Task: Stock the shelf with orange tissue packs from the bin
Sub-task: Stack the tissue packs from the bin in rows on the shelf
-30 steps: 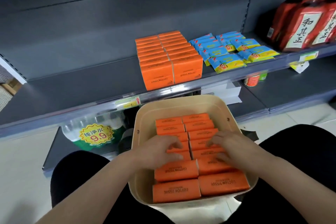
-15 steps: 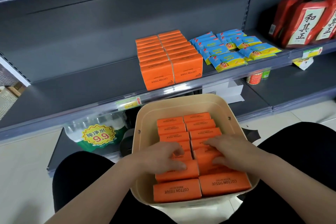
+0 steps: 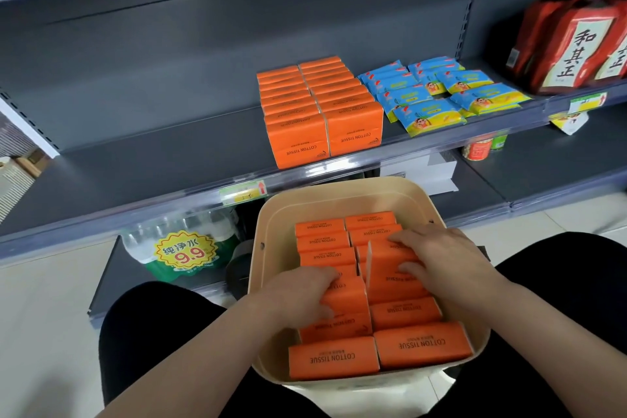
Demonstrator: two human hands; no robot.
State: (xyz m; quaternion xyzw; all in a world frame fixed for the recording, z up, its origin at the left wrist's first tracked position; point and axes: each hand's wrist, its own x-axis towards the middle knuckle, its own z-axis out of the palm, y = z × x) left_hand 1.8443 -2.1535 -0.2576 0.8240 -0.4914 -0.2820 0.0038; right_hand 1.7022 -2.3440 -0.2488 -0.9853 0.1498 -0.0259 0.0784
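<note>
Both hands are down in the beige bin: left hand clasps one tilted orange pack, right hand grips another. More packs fill the bin; stocked rows sit on the shelf beyond the bin.

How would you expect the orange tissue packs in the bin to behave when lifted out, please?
The orange tissue packs are probably light and slightly squashy, being soft-wrapped tissue. The glossy wrap may be slippery. Each hand seems to grip several at once, so outer ones could slide loose.
</note>
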